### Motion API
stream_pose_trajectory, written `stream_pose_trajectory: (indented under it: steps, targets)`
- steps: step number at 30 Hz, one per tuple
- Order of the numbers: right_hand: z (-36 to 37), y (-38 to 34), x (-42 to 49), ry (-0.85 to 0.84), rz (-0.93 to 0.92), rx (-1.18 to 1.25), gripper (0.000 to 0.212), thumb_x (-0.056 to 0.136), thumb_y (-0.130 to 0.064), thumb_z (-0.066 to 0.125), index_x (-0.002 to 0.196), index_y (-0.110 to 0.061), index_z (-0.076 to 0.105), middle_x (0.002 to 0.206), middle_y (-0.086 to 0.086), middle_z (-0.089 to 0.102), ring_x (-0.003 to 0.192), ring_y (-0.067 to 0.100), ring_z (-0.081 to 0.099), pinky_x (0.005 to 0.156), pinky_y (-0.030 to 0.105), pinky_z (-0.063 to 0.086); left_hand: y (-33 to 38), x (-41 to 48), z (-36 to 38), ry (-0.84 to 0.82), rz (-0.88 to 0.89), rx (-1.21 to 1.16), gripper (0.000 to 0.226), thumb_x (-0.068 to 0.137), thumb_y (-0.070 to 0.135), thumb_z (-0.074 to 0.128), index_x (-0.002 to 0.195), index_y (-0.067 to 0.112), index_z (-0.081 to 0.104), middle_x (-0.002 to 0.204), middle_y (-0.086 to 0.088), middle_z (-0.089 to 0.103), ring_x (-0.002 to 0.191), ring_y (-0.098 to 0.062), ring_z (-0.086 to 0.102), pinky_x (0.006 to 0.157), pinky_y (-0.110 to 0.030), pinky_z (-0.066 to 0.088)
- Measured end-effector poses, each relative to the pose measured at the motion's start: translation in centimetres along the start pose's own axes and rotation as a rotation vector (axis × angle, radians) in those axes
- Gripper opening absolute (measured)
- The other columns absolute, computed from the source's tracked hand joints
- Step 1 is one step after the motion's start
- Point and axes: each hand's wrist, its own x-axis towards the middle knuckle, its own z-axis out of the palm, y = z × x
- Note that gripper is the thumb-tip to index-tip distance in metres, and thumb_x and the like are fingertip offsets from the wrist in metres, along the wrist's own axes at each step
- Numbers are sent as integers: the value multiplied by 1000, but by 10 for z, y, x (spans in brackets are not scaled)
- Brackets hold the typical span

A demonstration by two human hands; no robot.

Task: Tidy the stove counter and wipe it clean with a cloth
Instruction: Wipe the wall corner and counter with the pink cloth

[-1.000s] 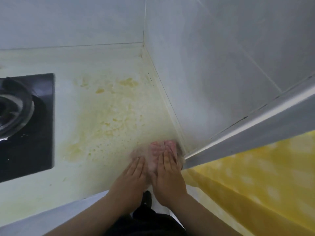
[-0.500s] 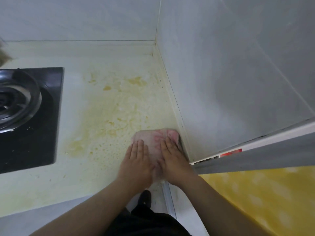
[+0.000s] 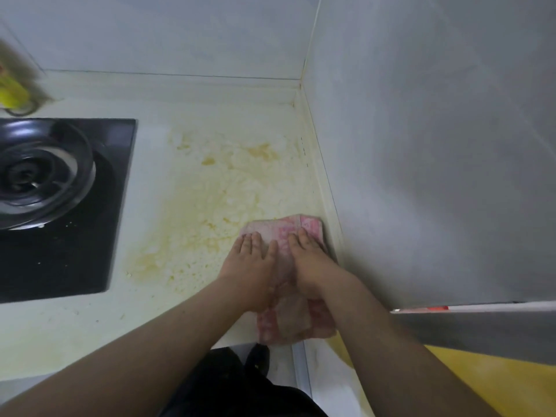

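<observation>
A pink patterned cloth point(image 3: 281, 233) lies flat on the pale counter point(image 3: 180, 296), close against the right wall. My left hand point(image 3: 251, 266) presses down on its left half with straight fingers. Beside it, my right hand point(image 3: 310, 260) presses the right half the same way. The cloth's near end hangs over the counter's front edge. Yellow greasy stains point(image 3: 210, 200) spread over the counter ahead and to the left of the cloth.
A black glass hob point(image 3: 99, 236) with a round burner point(image 3: 39, 176) fills the left side. A blurred yellow object point(image 3: 12, 88) stands at the far left by the back wall. Tiled walls point(image 3: 421, 145) close the back and right.
Both hands have pushed the cloth forward along the right wall, away from the front edge. More of the cloth now shows behind my wrists.
</observation>
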Motion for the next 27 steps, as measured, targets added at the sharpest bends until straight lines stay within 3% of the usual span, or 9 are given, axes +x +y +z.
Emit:
stream_pose_trajectory:
  steps: [6,11,16,27]
  targets:
    - [-13,-7,18,-2,56,33,127,76,-42,80,153,-19,-18,158,2,-31,149,20,-19,123,41,5,-7,20,-11,-7,-12,-47,107,84,61,55,153,11,-9,157,-29,-7,148,-39,-3,121,-46,-1]
    - [-24,-6,33,12,85,64,115,83,-24,75,154,-22,-16,157,-2,-32,149,19,-19,123,39,4,-19,35,-19,29,6,-63,108,82,64,57,154,11,-5,157,-30,-4,148,-40,1,121,-47,3]
    - [-41,-7,46,15,107,90,100,88,-1,58,155,-23,-13,159,-1,-28,149,19,-19,124,39,4,-32,52,-29,41,29,-69,109,83,66,55,154,11,-7,158,-29,-5,148,-39,0,121,-47,2]
    - [-75,-12,82,24,129,122,101,88,-6,61,155,-23,-12,159,-2,-28,149,19,-17,124,39,4,-57,91,-48,77,35,-84,110,80,69,53,154,11,-5,158,-27,-4,148,-37,1,121,-47,3]
